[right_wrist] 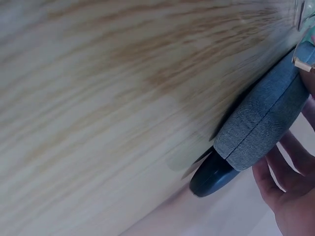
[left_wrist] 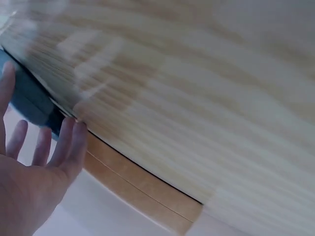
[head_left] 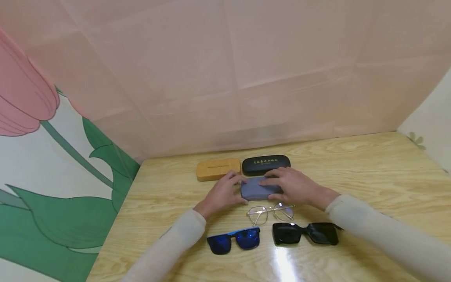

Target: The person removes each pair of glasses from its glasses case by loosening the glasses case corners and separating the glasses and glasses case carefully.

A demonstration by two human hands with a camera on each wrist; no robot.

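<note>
A grey-blue glasses case (head_left: pixel 255 188) lies closed on the wooden table, with a hand at each end. My left hand (head_left: pixel 222 192) holds its left end, thumb at the near corner and index finger at the far one. My right hand (head_left: pixel 294 186) grips the right end, its fingers over the top and the thumb along the near edge. The right wrist view shows the case's fabric side (right_wrist: pixel 266 115) and seam, with fingers behind it. Just nearer lies a pair of thin-framed clear glasses (head_left: pixel 270 214).
An orange case (head_left: pixel 218 169) and a black case (head_left: pixel 266 164) with gold lettering stand side by side behind. Blue-lensed sunglasses (head_left: pixel 234 239) and black sunglasses (head_left: pixel 305 234) lie nearer me. A pink cloth (head_left: pixel 246 98) hangs behind the table.
</note>
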